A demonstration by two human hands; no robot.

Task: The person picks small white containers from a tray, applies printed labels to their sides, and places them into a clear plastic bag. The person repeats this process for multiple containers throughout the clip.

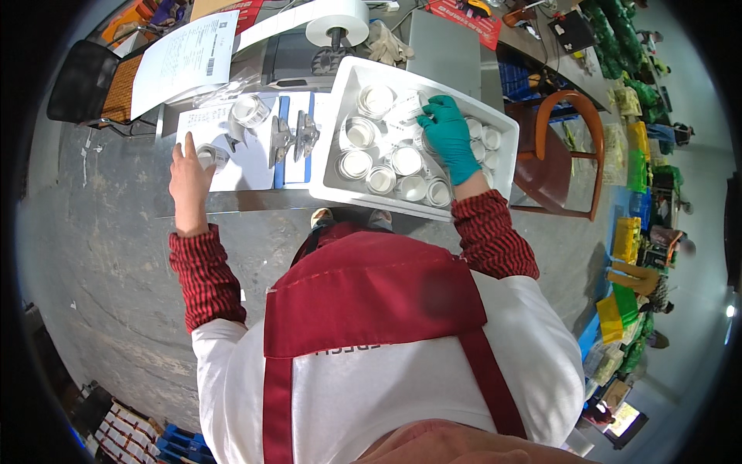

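My left hand (191, 182), bare, is at a small clear jar (212, 156) standing at the left edge of a clipboard; whether the fingers grip it cannot be told. A second jar (250, 111) stands behind it on the papers. My right hand (449, 136), in a green glove, reaches into a white plastic bin (326, 174). Its fingertips touch a labelled clear jar (410, 107) lying tilted there; how firmly they hold it is unclear. Several round jars (355, 165) fill the bin around it, some beside the hand at the right.
A roll of white labels (337, 23) stands at the back, its strip running left. Printed sheets (185, 64) lie back left. A crumpled glove (387, 44) and a grey flat panel (445, 55) are behind the bin. A wooden armchair (556, 153) stands right, a black-backed chair (87, 81) left.
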